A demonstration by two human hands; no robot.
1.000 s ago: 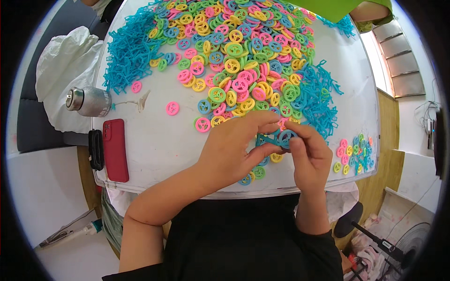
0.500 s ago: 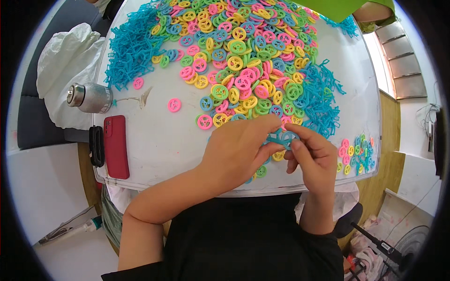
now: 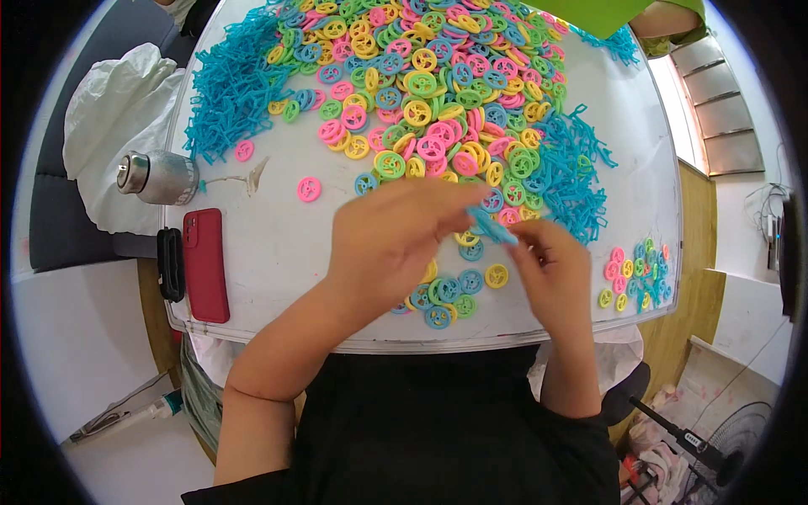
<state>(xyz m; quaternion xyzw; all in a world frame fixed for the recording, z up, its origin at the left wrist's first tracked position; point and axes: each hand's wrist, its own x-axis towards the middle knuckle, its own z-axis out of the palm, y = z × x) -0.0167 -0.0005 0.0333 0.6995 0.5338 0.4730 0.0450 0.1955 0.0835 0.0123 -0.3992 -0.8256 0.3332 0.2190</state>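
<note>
A small light-blue plastic piece [image 3: 492,226], smeared by motion, is held between my hands above the near part of the table. My right hand [image 3: 554,271] pinches its lower right end between thumb and fingers. At its upper left end are the thumb and forefinger of my left hand [image 3: 379,236], closed around it; the other fingers are mostly hidden. Just below lie several loose spoked plastic rings, among them a yellow ring [image 3: 497,276] and a blue ring [image 3: 438,317]. Beyond the hands spreads a large heap of pink, yellow, green and blue rings [image 3: 438,109].
Blue plastic link pieces lie in piles at the left [image 3: 227,93] and right [image 3: 576,181]. A small mixed pile [image 3: 644,273] sits at the right edge. A red phone [image 3: 206,265], a black case [image 3: 171,263] and a silver flask [image 3: 160,177] stand left. A green sleeve [image 3: 589,17] shows across.
The blue piece has risen a little and tilted. My left hand has moved left and up, uncovering rings beneath it. My right hand has shifted slightly left.
</note>
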